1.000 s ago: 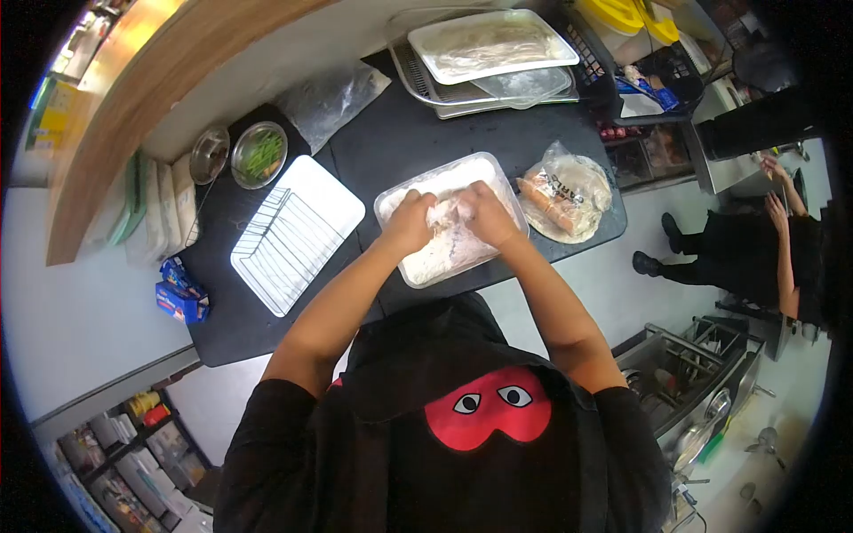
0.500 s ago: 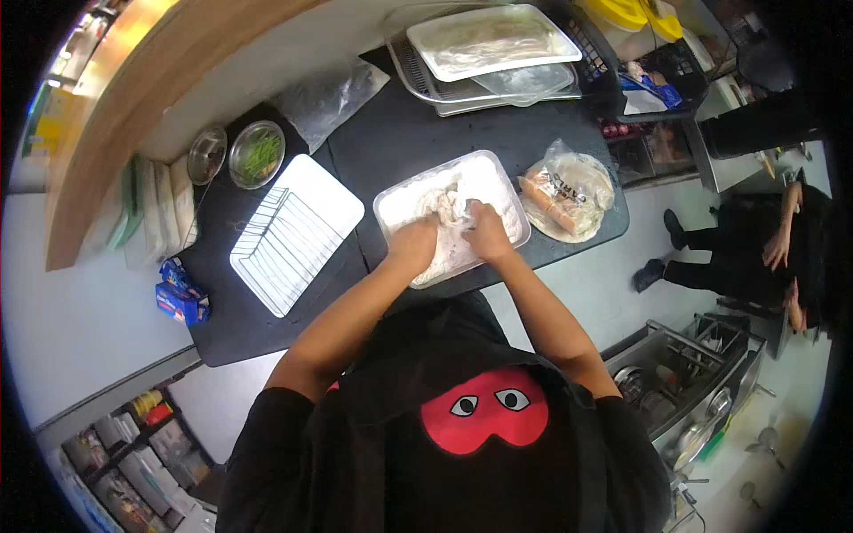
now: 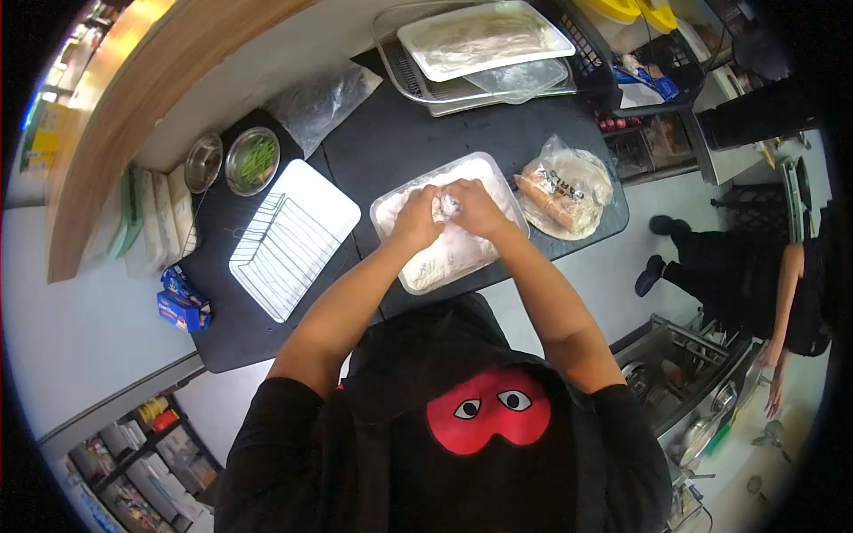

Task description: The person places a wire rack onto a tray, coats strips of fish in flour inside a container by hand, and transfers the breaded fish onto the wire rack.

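Lump (image 3: 448,207), pale and dusted with flour (image 3: 444,263), sits between both hands over the plastic tub (image 3: 378,227) at the middle of the frame. The fingers of the left hand (image 3: 416,218) and right hand (image 3: 478,210) are curled in, gripping it from opposite sides; they hide most of its shape. It looks light and soft, likely to squash or tear if pinched, with flour making it a little slippery. A broad, gentle hold on both sides seems best.
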### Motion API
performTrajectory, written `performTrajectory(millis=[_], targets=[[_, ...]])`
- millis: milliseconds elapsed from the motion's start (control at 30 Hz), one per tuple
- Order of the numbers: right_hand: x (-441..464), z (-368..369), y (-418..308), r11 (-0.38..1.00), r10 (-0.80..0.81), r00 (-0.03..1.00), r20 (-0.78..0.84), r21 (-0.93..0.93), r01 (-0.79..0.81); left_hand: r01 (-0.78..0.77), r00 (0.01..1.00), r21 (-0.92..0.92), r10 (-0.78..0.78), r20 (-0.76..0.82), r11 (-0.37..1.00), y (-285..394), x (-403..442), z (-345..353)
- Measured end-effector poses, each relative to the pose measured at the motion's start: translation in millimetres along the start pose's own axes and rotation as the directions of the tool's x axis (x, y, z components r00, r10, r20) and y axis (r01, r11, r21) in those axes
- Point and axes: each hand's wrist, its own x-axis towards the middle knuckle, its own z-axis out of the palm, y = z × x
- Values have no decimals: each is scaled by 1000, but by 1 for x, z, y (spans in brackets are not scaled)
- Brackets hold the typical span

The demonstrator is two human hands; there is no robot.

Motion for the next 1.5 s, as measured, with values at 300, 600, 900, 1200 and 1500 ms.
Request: performTrajectory(millis=[300,600,900,1200,1500], targets=[[-51,-70,-31,923,385,912,142,-51,-382,121,981,132,-139,137,984,-9,-39,-26],[-48,6,-32,853,390,919,-63,401,-335,-24,999,-71,26,22,997,-5,-46,1],[-17,-3,-15,977,-40,991,-126,-212,13,-184,983,254,183,28,949,-13,-14,-4],[-55,-60,-17,902,415,909,-21,135,-409,203,974,-132,-187,126,970,-16,-36,-20],[-51,18,-57,849,396,914,-90,415,-327,13,990,152,-33,135,988,-14,-42,-3]])
